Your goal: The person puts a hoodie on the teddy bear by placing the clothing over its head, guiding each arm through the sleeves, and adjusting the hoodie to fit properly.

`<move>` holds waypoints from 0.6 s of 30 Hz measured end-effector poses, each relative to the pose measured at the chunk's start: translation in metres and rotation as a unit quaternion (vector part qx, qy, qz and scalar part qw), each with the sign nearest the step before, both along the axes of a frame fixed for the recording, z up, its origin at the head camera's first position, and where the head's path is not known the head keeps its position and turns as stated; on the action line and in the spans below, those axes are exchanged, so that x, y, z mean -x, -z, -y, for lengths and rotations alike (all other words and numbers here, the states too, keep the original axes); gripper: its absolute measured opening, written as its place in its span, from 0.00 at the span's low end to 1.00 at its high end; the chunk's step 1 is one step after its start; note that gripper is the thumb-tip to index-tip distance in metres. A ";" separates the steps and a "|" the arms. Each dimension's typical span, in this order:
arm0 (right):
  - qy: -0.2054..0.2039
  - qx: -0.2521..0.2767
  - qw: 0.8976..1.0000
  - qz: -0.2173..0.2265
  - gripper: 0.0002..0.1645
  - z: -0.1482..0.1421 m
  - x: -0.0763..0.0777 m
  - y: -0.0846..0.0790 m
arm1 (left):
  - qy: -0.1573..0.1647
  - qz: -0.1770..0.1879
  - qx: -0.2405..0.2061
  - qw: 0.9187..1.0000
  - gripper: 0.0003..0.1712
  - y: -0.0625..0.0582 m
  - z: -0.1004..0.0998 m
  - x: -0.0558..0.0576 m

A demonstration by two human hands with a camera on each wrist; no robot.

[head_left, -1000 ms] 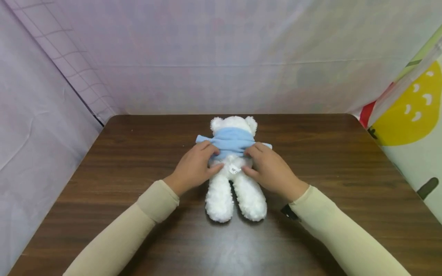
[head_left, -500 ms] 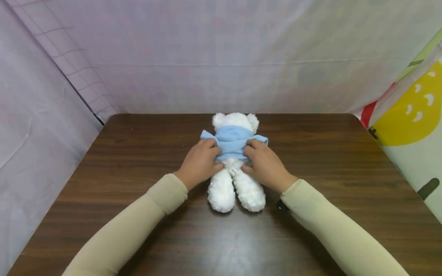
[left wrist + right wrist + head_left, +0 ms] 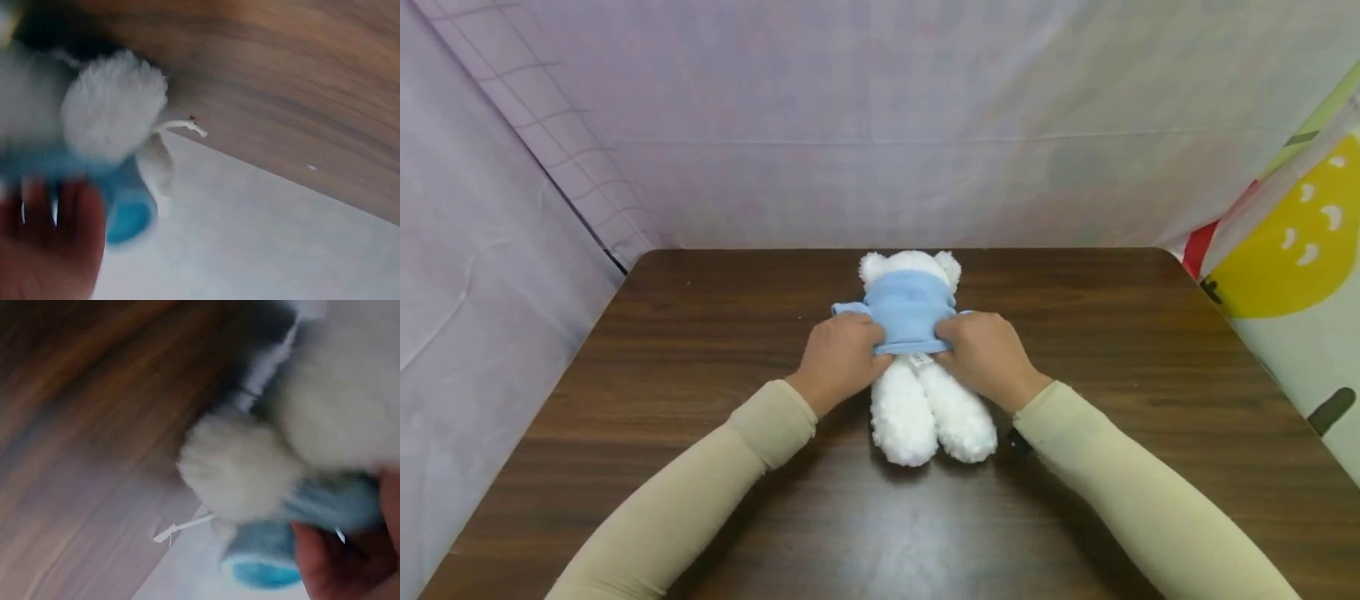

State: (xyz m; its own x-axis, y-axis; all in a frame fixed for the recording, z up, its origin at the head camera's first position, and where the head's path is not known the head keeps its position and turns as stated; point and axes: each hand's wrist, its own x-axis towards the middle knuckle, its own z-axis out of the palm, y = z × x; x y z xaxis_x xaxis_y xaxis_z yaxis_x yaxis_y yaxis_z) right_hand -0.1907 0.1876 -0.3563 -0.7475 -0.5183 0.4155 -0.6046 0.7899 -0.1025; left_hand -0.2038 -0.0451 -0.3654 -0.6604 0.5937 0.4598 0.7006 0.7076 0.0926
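Observation:
A white plush bear [image 3: 906,417] lies on the table with its legs toward me; its face is out of sight. Around its body is a light blue shirt [image 3: 910,304], its hem just above the legs and a white tag. My left hand [image 3: 842,350] pinches the left side of the hem between thumb and curled fingers. The opposite side is gripped the same way by my right hand [image 3: 988,354]. In the left wrist view an open sleeve end [image 3: 130,220] shows beside a round fluffy part [image 3: 115,106]. A similar sleeve [image 3: 259,572] appears, blurred, in the right wrist view.
The brown wooden table [image 3: 700,350] has its far edge just beyond the bear's head. A pale cloth [image 3: 880,125] hangs behind it. Thin white cord [image 3: 181,526] sticks out near the bear in the right wrist view. A printed yellow shape [image 3: 1288,242] is on the right-hand cloth.
The shirt hem has been drawn down toward the legs and now lies straighter across the back. The bear's legs have swung to the right and closer together. Both hands have tightened on the hem.

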 end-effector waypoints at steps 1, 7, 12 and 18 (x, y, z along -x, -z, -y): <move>-0.010 -0.009 1.000 0.026 0.27 -0.002 0.001 -0.001 | 0.021 0.029 0.011 0.999 0.25 -0.001 0.003 0.002; -0.088 0.000 0.986 0.138 0.15 -0.023 -0.002 -0.006 | 0.130 0.198 0.037 0.971 0.14 -0.009 0.032 0.003; -0.062 0.105 0.986 0.113 0.05 -0.040 -0.007 -0.007 | 0.119 0.157 -0.013 0.980 0.11 -0.013 0.039 -0.001; 0.047 0.107 0.967 0.225 0.20 -0.048 -0.003 0.001 | 0.068 0.068 -0.142 0.985 0.05 -0.020 0.026 -0.003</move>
State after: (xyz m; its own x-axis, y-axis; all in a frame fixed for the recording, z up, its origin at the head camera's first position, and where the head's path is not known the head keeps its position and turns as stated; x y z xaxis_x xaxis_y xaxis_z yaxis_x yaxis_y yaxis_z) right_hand -0.1881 0.2359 -0.3569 -0.9175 -0.3768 0.1273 -0.3868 0.7709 -0.5060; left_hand -0.2010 -0.0715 -0.3451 -0.6508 0.5409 0.5328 0.7544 0.5397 0.3736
